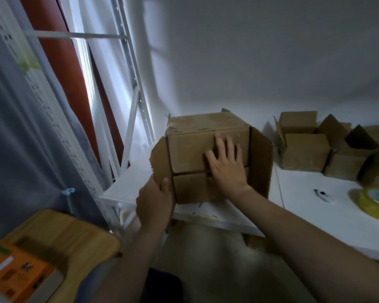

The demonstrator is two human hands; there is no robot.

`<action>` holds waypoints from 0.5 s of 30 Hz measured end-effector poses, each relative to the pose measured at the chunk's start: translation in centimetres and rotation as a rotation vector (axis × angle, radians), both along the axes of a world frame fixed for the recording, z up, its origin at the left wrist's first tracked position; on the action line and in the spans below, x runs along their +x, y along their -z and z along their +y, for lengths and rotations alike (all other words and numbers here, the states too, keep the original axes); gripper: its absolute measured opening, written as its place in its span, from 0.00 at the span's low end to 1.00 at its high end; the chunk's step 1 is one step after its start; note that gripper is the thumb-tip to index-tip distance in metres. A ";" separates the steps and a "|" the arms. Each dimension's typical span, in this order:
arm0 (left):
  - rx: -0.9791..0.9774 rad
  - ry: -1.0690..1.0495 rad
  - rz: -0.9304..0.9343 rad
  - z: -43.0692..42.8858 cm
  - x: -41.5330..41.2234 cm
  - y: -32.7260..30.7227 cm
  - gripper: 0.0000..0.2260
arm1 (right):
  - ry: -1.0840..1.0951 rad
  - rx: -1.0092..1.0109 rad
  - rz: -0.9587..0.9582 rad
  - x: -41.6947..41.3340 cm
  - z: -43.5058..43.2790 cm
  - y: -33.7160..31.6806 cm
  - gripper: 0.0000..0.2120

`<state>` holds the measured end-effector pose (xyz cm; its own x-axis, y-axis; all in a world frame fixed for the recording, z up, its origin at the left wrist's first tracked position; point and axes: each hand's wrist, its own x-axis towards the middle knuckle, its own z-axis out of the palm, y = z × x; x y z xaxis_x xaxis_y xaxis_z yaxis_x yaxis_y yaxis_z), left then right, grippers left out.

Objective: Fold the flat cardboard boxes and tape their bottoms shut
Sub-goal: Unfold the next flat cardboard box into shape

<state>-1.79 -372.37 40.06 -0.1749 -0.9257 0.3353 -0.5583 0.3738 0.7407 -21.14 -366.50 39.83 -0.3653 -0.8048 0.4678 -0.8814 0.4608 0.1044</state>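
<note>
On the white table [304, 215] the cardboard box [190, 149] is laid on its side, bottom turned towards the person. Two bottom flaps are pressed in by the flat, straight-fingered right hand [227, 165], their seam running side to side. The outward-splayed left flap [160, 158] is gripped by the curled left hand [154, 202]. The tape roll [363, 204] is seen well off to the right, nearer the right hand.
</note>
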 end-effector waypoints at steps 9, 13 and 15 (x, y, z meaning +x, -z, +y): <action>-0.035 0.232 -0.014 1.6 -2.9 4.6 0.18 | 0.013 -0.103 0.027 -0.2 0.1 2.8 0.23; -0.166 0.343 -0.125 2.8 -5.2 6.1 0.27 | -0.062 -0.114 -0.019 -0.1 0.7 2.0 0.20; -0.177 0.323 -0.154 2.9 -5.9 6.5 0.26 | -0.094 -0.174 -0.095 0.3 1.4 0.8 0.20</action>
